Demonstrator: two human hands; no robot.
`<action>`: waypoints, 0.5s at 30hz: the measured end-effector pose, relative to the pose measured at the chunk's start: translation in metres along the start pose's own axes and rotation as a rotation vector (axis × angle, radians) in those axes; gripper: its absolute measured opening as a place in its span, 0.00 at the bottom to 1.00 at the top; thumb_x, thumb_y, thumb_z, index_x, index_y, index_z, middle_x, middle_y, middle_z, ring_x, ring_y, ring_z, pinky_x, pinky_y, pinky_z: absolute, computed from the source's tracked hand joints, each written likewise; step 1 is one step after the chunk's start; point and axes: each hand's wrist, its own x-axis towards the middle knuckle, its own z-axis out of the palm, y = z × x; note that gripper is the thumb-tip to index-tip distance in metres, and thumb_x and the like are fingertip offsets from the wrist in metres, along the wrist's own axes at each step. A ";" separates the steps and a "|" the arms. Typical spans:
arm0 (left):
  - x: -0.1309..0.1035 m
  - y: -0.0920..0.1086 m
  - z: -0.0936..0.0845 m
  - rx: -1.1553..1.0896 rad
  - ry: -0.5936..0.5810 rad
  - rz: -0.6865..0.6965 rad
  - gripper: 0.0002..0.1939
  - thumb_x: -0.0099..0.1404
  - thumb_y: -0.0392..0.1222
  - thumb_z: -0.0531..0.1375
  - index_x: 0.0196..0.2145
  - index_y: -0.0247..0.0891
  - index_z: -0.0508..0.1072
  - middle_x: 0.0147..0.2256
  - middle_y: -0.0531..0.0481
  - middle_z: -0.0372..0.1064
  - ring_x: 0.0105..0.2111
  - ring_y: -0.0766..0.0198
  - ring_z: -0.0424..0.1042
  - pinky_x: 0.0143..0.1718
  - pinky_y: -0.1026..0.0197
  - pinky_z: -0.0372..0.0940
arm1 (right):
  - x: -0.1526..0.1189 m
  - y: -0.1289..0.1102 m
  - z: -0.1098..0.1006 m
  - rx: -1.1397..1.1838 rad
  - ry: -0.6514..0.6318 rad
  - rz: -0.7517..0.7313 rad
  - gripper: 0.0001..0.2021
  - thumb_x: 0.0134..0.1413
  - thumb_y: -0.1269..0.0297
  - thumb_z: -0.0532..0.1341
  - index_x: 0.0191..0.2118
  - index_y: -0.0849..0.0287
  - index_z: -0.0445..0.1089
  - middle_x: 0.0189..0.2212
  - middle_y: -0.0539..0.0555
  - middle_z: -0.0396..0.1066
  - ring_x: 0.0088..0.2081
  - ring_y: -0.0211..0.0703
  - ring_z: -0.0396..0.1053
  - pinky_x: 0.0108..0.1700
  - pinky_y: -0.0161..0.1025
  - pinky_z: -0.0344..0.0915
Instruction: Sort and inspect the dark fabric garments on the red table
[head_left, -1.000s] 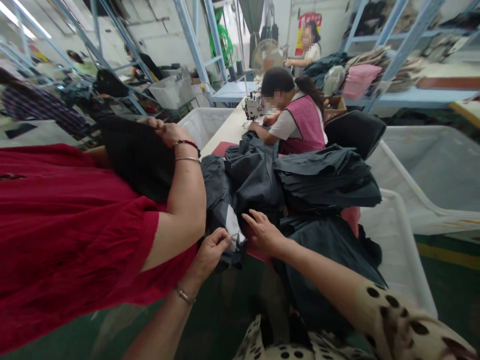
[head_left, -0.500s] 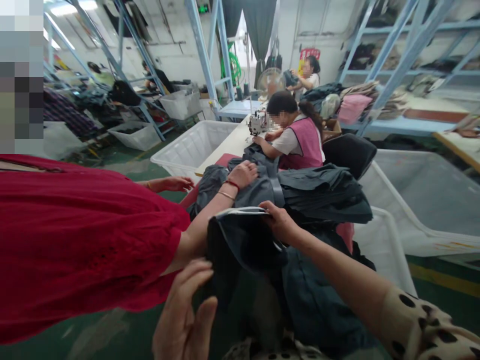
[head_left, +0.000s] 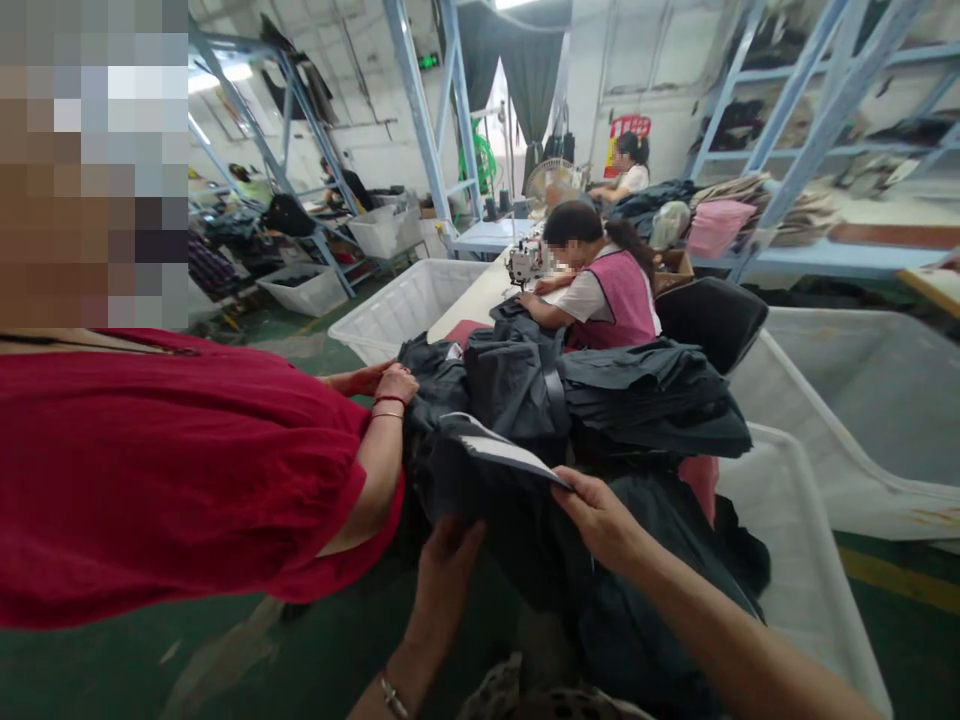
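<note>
Head view: I see a dark garment (head_left: 480, 480), soft and limp, likely light and best gripped at its white-lined edge, lifted off the heap on the bench beside a person in red (head_left: 187, 470). My right hand (head_left: 600, 520) pinches that edge closed; my left hand (head_left: 448, 560) cups the hanging cloth from below, fingers half curled.

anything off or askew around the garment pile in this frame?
Nothing damaged or spilled. The dark garment pile is heaped unevenly and overhangs the white bin. The right hand and left hand hold one dark garment, its pale lining showing.
</note>
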 end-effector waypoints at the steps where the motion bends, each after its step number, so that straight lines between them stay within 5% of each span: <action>1: -0.003 0.001 0.005 -0.070 -0.074 -0.049 0.21 0.50 0.49 0.64 0.40 0.35 0.70 0.36 0.45 0.72 0.36 0.57 0.71 0.37 0.57 0.66 | -0.003 0.000 0.001 -0.055 -0.044 0.009 0.15 0.59 0.56 0.50 0.31 0.61 0.65 0.21 0.45 0.52 0.24 0.32 0.50 0.26 0.31 0.50; 4: -0.010 0.009 0.022 -0.190 -0.161 -0.148 0.19 0.51 0.46 0.64 0.39 0.33 0.72 0.35 0.44 0.74 0.38 0.53 0.72 0.41 0.54 0.66 | -0.011 -0.003 0.003 -0.256 -0.117 -0.036 0.07 0.49 0.64 0.57 0.34 0.58 0.69 0.25 0.46 0.61 0.28 0.34 0.57 0.30 0.31 0.54; 7: -0.022 0.023 0.031 -0.223 -0.277 -0.084 0.17 0.52 0.44 0.65 0.39 0.34 0.74 0.35 0.45 0.75 0.40 0.53 0.72 0.45 0.53 0.65 | -0.011 0.001 -0.003 -0.251 -0.093 -0.100 0.20 0.43 0.72 0.57 0.46 0.54 0.68 0.36 0.48 0.68 0.36 0.37 0.64 0.38 0.33 0.59; 9: -0.039 0.035 0.028 -0.239 -0.487 -0.100 0.14 0.52 0.40 0.66 0.38 0.37 0.76 0.37 0.48 0.75 0.42 0.55 0.71 0.47 0.55 0.63 | -0.005 0.010 -0.013 -0.198 -0.057 -0.108 0.21 0.44 0.74 0.53 0.47 0.55 0.68 0.38 0.50 0.70 0.40 0.40 0.66 0.42 0.35 0.60; 12: -0.070 0.054 0.015 -0.260 -0.832 -0.297 0.18 0.44 0.35 0.69 0.37 0.38 0.77 0.35 0.47 0.76 0.37 0.53 0.73 0.41 0.55 0.66 | 0.010 0.030 -0.031 -0.043 0.046 -0.011 0.16 0.44 0.71 0.54 0.40 0.61 0.72 0.35 0.52 0.72 0.39 0.43 0.67 0.44 0.37 0.61; 15: -0.075 0.066 0.002 -0.295 -0.951 -0.404 0.23 0.39 0.34 0.69 0.37 0.37 0.78 0.31 0.47 0.76 0.31 0.52 0.74 0.33 0.57 0.67 | 0.011 0.040 -0.038 0.366 0.033 0.206 0.15 0.43 0.64 0.56 0.39 0.64 0.71 0.32 0.54 0.74 0.36 0.45 0.70 0.42 0.40 0.63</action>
